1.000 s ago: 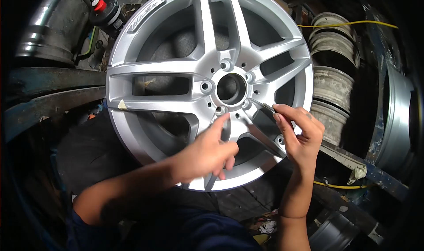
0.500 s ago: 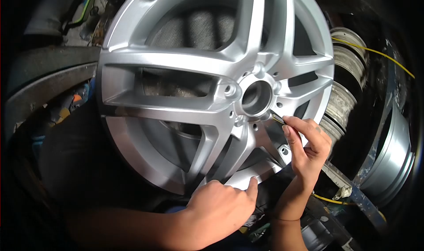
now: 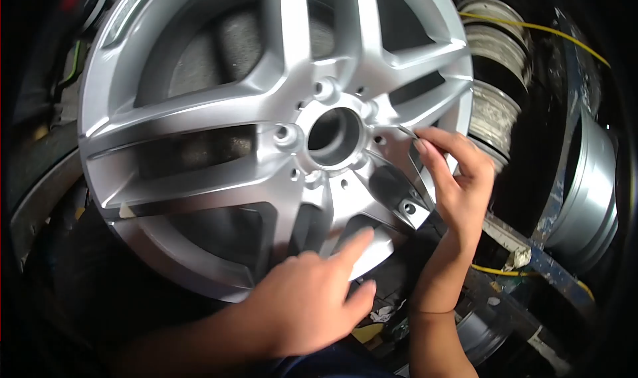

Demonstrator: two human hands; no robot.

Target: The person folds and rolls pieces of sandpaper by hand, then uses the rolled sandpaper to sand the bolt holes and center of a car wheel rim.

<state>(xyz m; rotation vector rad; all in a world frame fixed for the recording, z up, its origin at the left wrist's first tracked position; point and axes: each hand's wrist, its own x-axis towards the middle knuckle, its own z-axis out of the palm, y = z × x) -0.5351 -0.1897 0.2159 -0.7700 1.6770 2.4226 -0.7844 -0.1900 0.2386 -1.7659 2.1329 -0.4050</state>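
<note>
Dim background [image 3: 525, 2], hands [image 3: 458, 178] at silver wheel [image 3: 355, 195]

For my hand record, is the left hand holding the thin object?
No, the right hand pinches the thin object, apart from the left hand.

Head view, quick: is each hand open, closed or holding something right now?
Left hand: open, blurred, nothing visible in its grasp.
Right hand: closed in a pinch, holding a thin, dark, rod-shaped tool.

A paint-worn metal rail [image 3: 559, 285] carries a crumpled pale scrap [image 3: 519, 257]; the support beneath the spoked alloy wheel [image 3: 342, 202] is hidden.
</note>
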